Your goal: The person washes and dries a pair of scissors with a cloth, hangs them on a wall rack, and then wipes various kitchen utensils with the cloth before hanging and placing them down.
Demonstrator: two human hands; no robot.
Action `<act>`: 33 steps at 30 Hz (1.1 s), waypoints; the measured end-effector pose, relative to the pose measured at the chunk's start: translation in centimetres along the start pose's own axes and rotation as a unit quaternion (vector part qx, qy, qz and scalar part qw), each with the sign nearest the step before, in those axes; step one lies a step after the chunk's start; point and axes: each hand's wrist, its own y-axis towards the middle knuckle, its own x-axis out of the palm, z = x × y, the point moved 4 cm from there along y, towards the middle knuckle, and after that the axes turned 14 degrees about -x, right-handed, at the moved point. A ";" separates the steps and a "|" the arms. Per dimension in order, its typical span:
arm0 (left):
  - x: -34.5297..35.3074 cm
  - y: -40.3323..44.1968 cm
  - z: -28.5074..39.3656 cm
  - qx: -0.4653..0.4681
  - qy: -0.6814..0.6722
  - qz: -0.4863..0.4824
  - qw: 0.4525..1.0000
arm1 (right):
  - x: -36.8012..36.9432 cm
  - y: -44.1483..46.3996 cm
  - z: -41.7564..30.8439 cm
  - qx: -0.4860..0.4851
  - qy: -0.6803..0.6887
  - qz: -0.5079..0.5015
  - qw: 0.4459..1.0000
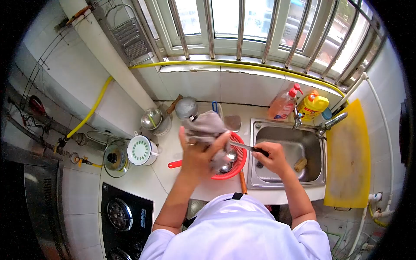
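My left hand is closed round a crumpled grey cloth, lifted above a red plastic colander. In my right hand, over the sink's left edge, is a knife gripped by its black handle. Its metal blade points left toward the cloth, and the tip is hidden or blurred there. Inside the colander lie shiny round metal pieces, partly covered by my left hand. A wooden handle sticks out below the colander.
At right is a steel sink with a yellowish sponge-like piece. Behind it stand a red pump bottle and a yellow bottle. A white enamel pot, glass lid and gas hob are at left.
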 end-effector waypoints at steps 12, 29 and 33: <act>1.5 2.9 -2.2 -0.195 -0.110 0.069 0.972 | 2.3 -2.1 -4.0 -0.085 -0.043 0.129 0.987; 1.2 2.5 -7.6 -0.316 -0.636 0.046 0.703 | 5.6 -4.7 -3.5 0.182 0.443 0.059 0.876; 1.0 1.0 -10.2 -0.324 -0.636 0.132 0.688 | 6.4 -4.8 -4.1 0.228 0.636 0.039 0.736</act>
